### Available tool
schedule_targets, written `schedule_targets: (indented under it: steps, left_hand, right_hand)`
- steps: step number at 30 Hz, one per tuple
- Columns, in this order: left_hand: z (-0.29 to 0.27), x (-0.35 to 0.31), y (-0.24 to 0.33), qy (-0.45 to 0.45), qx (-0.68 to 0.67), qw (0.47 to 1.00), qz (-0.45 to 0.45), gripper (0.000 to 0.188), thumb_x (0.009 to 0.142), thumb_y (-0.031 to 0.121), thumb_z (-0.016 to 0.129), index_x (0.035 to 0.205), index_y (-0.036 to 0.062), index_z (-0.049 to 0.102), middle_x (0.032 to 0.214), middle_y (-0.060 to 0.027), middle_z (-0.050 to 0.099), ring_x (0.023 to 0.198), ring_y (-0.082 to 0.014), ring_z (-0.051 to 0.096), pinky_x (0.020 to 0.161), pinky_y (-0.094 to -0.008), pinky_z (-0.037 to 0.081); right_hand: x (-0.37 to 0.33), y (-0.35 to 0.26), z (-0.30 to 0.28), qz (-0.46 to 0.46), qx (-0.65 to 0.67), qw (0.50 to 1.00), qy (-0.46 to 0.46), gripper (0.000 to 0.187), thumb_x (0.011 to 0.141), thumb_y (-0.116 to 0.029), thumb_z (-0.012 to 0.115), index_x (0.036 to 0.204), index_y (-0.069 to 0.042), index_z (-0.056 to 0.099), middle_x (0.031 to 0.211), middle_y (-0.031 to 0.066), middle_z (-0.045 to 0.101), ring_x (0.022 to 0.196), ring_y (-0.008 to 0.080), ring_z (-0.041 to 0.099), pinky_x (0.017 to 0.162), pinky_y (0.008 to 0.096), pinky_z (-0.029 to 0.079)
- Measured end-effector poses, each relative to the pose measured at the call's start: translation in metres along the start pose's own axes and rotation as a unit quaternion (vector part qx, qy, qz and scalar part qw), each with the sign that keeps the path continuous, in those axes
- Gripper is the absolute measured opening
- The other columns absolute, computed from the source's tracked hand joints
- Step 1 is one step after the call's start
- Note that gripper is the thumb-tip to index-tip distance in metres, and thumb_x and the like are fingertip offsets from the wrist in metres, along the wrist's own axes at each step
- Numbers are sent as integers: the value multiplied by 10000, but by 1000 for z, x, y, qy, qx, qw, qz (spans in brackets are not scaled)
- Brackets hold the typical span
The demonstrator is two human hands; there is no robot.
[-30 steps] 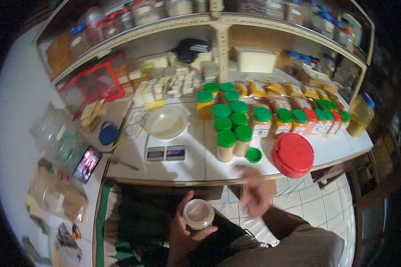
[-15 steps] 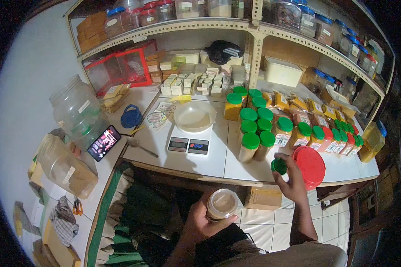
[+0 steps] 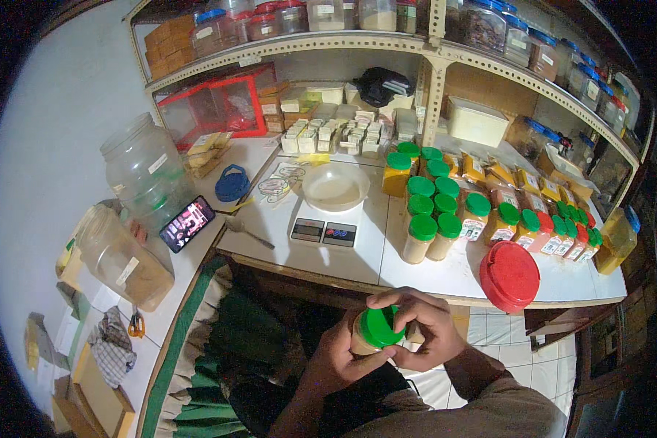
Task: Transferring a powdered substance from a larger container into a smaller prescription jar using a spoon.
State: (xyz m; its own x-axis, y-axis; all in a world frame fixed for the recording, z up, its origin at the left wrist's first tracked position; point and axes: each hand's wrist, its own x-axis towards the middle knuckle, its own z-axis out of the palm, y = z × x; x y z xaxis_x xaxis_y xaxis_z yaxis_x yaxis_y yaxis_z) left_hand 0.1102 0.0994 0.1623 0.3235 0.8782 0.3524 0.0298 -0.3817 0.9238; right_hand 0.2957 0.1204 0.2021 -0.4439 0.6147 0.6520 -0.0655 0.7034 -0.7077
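Spice jar [image 3: 362, 346] is being held nearer than the white worktable [image 3: 310, 271], lid uppermost; its body is being clasped by the closed left hand [image 3: 339, 356], its green lid [image 3: 379, 328] being gripped from the right by the right hand's [image 3: 429, 333] curled fingers.

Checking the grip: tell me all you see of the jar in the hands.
The jar has a body like clear plastic, showing tan, and a green lid; its tightness is unclear. It is held lid up, slightly tilted, in front of the table. The left hand wraps its body; the right hand touches the lid.
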Motion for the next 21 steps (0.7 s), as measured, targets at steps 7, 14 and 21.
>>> schedule_targets:
  steps: [7, 14, 21]
  left_hand:
    - [-11, 1, -37, -123, 82, 989, 20, 609, 750, 241, 768, 1255, 58, 481, 1060, -212, 618, 971, -404, 621, 809, -383, 514]
    - [-16, -2, -48, -387, -223, 891, -81, 475, 701, 176, 807, 1115, 62, 603, 1063, -111, 661, 984, -137, 616, 865, -334, 488]
    - [-10, -2, -36, -130, -27, 986, -102, 501, 694, 218, 824, 1113, 62, 598, 1060, -162, 656, 958, -187, 649, 842, -348, 506]
  right_hand:
    - [19, -6, -37, -13, -113, 935, -336, 518, 873, -129, 645, 1350, -33, 466, 1321, 187, 499, 1208, 384, 489, 989, 446, 424]
    - [11, -10, -20, -66, 29, 914, -398, 545, 929, -198, 575, 1401, -28, 361, 1439, 233, 353, 1273, 385, 430, 1046, 442, 387]
    - [12, -34, -28, 134, -228, 914, -310, 518, 932, -316, 566, 1380, -108, 410, 1397, 235, 401, 1158, 389, 534, 930, 427, 491]
